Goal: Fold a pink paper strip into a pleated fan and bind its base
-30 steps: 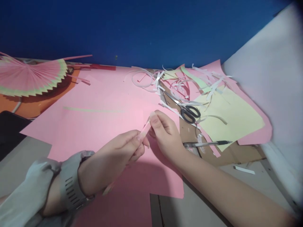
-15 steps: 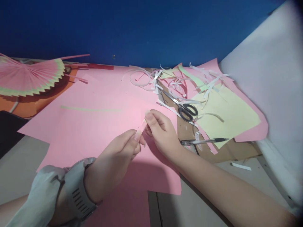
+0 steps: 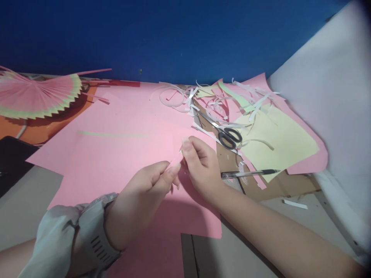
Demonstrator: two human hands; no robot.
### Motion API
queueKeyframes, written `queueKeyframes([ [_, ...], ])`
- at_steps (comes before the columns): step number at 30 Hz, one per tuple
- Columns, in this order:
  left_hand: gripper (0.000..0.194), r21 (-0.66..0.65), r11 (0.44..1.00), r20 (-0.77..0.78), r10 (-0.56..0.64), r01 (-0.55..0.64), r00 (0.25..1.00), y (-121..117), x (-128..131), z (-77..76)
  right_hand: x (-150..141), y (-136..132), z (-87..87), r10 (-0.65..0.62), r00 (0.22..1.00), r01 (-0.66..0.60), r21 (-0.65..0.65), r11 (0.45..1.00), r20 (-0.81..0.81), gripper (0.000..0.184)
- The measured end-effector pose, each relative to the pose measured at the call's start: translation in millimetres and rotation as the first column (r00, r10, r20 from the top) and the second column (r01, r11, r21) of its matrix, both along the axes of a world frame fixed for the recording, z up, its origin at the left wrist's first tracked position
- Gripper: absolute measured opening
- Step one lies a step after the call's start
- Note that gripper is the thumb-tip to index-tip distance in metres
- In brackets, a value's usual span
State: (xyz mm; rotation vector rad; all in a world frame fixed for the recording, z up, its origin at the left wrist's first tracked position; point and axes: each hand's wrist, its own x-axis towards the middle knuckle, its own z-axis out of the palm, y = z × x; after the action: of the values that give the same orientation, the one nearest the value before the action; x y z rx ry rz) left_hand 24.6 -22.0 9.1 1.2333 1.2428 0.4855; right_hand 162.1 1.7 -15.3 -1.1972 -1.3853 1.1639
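Note:
My left hand (image 3: 145, 193) and my right hand (image 3: 201, 164) meet above a large pink paper sheet (image 3: 116, 154). Both pinch a thin pink paper strip (image 3: 180, 150) between thumb and fingers, the left at its lower end, the right at its upper end. Only a short bit of the strip shows between the fingertips. A grey watch sits on my left wrist.
Black-handled scissors (image 3: 228, 136) lie right of my hands among white paper shreds (image 3: 220, 104). A pen (image 3: 249, 173) rests on brown cardboard below a pale yellow sheet (image 3: 278, 143). A pink and yellow pleated paper fan (image 3: 37, 96) lies far left. A blue wall stands behind.
The visible length of strip between my fingertips has shortened as the two hands drew closer together. The hands have stayed in about the same place.

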Motion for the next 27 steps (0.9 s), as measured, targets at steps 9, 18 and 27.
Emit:
queueKeyframes([
  [9, 0.04, -0.039, 0.999, 0.163, 0.011, -0.005, 0.987, -1.5, -4.1, -3.1, 0.3, 4.9, -0.9, 0.211, 0.955, -0.225, -0.047, 0.973, -0.207, 0.036],
  [18, 0.037, -0.176, 0.98, 0.408, -0.016, 0.095, 0.913, 4.2, -6.9, -4.6, 1.1, 7.2, -2.0, 0.377, 0.879, -0.424, -0.115, 0.899, -0.29, 0.035],
  [27, 0.034, -0.184, 0.968, 0.448, -0.071, 0.169, 0.891, 6.6, -8.4, -3.7, 2.6, 5.3, -2.4, 0.328, 0.903, -0.378, -0.15, 0.914, -0.279, 0.031],
])
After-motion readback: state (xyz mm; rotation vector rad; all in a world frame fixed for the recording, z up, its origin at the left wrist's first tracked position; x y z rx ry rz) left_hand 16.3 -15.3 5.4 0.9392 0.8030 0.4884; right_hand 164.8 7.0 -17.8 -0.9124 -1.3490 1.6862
